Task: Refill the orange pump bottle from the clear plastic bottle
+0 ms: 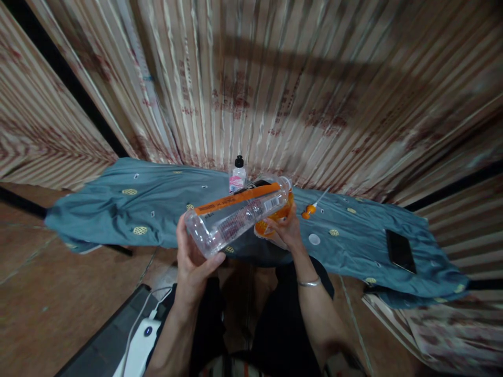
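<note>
My left hand grips the base of a clear plastic bottle with an orange label, held tilted, its open neck pointing up and right. My right hand is closed on an orange container just under the bottle's neck. The container is partly hidden behind the bottle. Both are held above the near edge of a table draped in a teal cloth.
On the cloth stand a small black-capped bottle, an orange pump nozzle with a white tube, a white cap and a black phone. A white device with a cable lies bottom left. Striped curtains hang behind.
</note>
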Motion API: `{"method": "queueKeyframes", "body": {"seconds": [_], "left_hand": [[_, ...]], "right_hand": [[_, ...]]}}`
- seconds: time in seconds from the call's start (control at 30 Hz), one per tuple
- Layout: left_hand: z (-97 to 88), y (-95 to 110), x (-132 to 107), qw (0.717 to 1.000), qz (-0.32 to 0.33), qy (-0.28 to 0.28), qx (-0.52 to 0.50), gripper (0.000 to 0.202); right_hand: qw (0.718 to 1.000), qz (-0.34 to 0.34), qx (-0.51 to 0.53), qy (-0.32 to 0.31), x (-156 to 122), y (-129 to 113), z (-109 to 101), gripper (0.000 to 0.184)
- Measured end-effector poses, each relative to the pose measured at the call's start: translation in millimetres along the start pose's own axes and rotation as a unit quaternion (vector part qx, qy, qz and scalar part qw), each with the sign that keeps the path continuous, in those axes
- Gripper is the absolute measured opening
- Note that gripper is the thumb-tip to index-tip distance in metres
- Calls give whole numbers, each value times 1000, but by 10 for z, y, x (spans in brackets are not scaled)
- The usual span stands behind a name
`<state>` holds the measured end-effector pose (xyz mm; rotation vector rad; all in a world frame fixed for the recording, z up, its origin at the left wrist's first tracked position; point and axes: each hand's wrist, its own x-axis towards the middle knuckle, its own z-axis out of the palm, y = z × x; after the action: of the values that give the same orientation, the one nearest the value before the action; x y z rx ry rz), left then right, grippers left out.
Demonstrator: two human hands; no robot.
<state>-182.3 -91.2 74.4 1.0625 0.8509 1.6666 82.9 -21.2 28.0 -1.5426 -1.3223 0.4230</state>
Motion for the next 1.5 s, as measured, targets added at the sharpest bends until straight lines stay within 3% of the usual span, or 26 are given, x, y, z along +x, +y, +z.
{"method": "queueKeyframes", "body": {"seconds": [1.5], "left_hand": [[85,74,68,1000,28,13,5,105]], "right_hand": [[999,-6,33,-5,16,90,10,99]]}}
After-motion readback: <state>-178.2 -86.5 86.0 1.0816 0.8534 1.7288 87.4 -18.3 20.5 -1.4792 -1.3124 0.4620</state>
